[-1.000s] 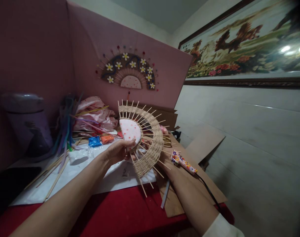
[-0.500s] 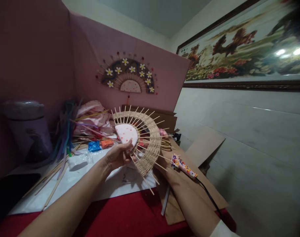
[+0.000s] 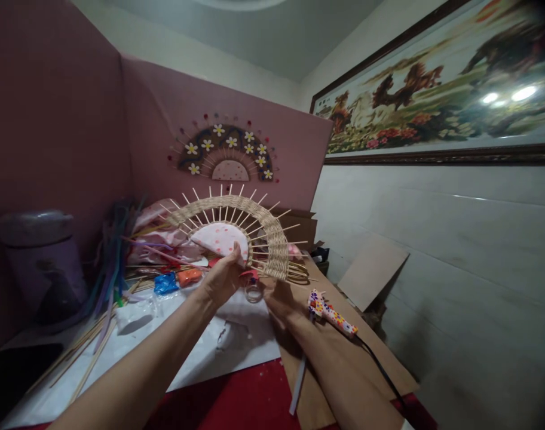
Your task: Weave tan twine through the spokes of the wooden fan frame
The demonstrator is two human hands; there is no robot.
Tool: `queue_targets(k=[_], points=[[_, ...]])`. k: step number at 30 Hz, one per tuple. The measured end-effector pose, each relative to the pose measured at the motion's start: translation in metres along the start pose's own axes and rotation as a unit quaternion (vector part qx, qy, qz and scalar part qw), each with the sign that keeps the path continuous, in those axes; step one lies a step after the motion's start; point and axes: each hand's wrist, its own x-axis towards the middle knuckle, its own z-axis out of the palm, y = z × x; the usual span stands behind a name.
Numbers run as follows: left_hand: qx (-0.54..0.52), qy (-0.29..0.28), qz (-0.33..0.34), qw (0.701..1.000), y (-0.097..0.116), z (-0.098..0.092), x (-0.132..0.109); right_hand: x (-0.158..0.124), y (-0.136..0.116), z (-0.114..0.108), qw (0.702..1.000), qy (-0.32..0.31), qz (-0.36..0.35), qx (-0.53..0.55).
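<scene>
Left hand (image 3: 223,278) grips woven half-fan (image 3: 272,245) at pink centre, upright above worktop. Right hand (image 3: 279,298) just beneath, grip unclear. Patterned glue gun (image 3: 333,312) lies on cardboard (image 3: 366,364), worktop's right edge.

The fingertips of the right hand (image 3: 279,297) are hidden behind the lower edge of the woven half-round piece (image 3: 272,245), so its grip cannot be made out, and the small clear ring (image 3: 253,292) just below that piece cannot be identified. The framed picture (image 3: 434,89) is cut off by the top and right edges and partly washed out by glare. The dark flat thing (image 3: 8,373) at the lower left of the worktop (image 3: 245,394) is cut off by the edge and is too dim to be named.
</scene>
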Motion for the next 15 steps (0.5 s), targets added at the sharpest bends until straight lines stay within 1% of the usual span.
queue_targets(k=[2,4,5,6,8,9,10,11,12,13,14,15], points=[[0.011,0.028,0.044,0.999,0.003,0.009,0.01,-0.004,-0.005,-0.001,0.997,0.019,-0.014,0.073],[0.017,0.061,0.078,0.995,0.002,0.017,0.017,-0.005,-0.012,-0.004,0.978,0.023,-0.005,0.206],[0.02,0.076,0.084,0.993,0.0,0.02,0.019,-0.005,-0.015,-0.006,0.959,0.013,0.012,0.283],[0.024,0.087,0.079,0.993,-0.005,0.023,0.021,-0.005,-0.018,-0.008,0.93,-0.017,0.04,0.364],[0.039,0.103,0.047,0.993,-0.018,0.027,0.022,-0.002,-0.021,-0.009,0.866,-0.065,0.096,0.487],[0.056,0.092,0.0,0.994,-0.026,0.028,0.022,-0.001,-0.021,-0.008,0.833,-0.083,0.125,0.533],[0.069,0.092,-0.028,0.993,-0.035,0.03,0.021,0.0,-0.021,-0.007,0.803,-0.095,0.154,0.567],[0.068,0.104,-0.022,0.992,-0.043,0.032,0.02,0.001,-0.019,-0.006,0.779,-0.099,0.183,0.591],[0.062,0.133,0.002,0.989,-0.05,0.034,0.019,0.002,-0.018,-0.004,0.76,-0.097,0.211,0.607],[0.063,0.152,0.01,0.986,-0.056,0.036,0.019,0.003,-0.016,-0.003,0.746,-0.092,0.235,0.616],[0.065,0.175,0.017,0.982,-0.06,0.037,0.018,0.004,-0.014,-0.002,0.735,-0.085,0.255,0.623],[0.069,0.185,0.028,0.98,-0.062,0.038,0.017,0.005,-0.012,-0.001,0.725,-0.076,0.268,0.63]])
